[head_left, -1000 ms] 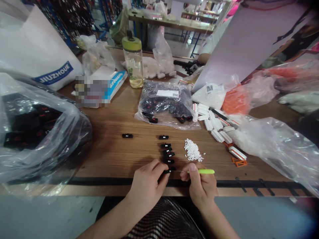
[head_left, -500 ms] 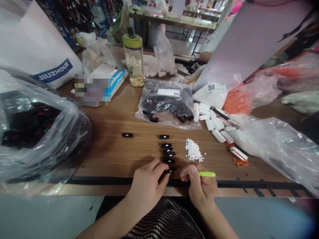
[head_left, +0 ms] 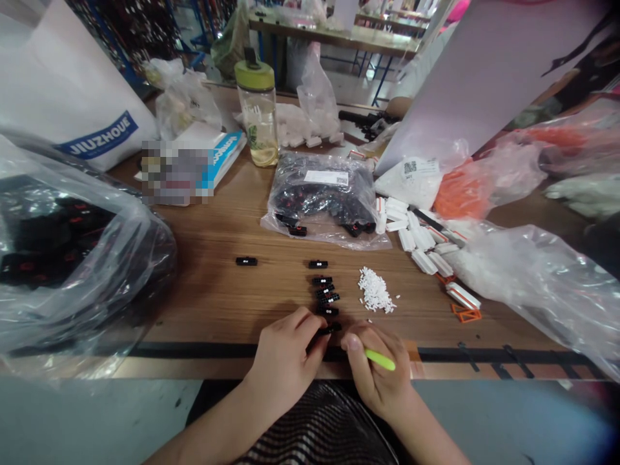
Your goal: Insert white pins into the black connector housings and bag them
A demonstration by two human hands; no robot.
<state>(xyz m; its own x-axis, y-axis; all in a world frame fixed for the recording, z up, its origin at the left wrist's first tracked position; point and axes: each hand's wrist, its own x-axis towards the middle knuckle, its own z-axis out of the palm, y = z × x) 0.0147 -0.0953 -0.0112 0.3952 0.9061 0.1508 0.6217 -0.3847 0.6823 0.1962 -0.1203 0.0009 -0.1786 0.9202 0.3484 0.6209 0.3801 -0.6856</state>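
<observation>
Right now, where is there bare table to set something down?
Bare wood: between the lone black connector and the connector column, and left of it to the big clear bag. Crowded: right of the white pellet pile among white clips, and the near edge, where the left hand pinches a connector and the right hand grips the green tool.

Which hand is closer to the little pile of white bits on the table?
Right. The right hand, holding a green tool, sits just below the white pile. The left hand, pinching a black part, is farther off, down and to the pile's left.
</observation>
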